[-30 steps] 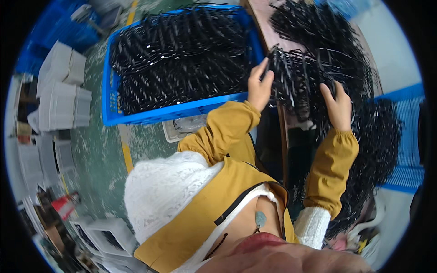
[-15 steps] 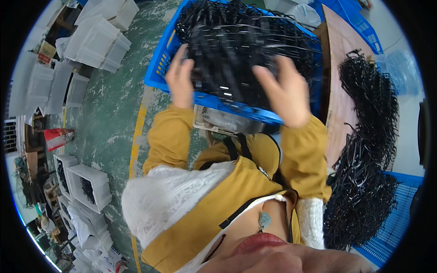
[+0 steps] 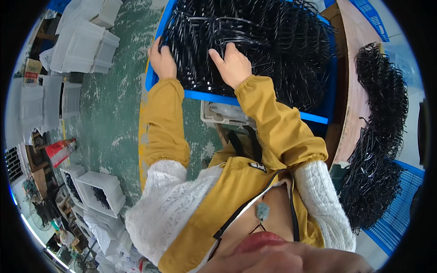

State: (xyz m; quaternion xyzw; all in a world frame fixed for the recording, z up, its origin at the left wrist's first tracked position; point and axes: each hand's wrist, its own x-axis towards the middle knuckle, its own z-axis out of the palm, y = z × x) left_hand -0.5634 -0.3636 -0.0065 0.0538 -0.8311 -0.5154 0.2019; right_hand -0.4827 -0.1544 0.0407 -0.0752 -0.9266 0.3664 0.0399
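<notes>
step in hand looks like settling black strips (image 3: 193, 59) in the blue crate (image 3: 205, 96); they're heaped inside it, far side of the person. left hand (image 3: 162, 60) at the crate's left wall, right hand (image 3: 232, 66) on the strips toward the near rim. thumb and fingers look parted on both, tips partly hidden, can't tell if either grips. another heap (image 3: 382, 91) on the bench (image 3: 357, 95), right. next move probably calls for freeing both hands without dragging strips out.
</notes>
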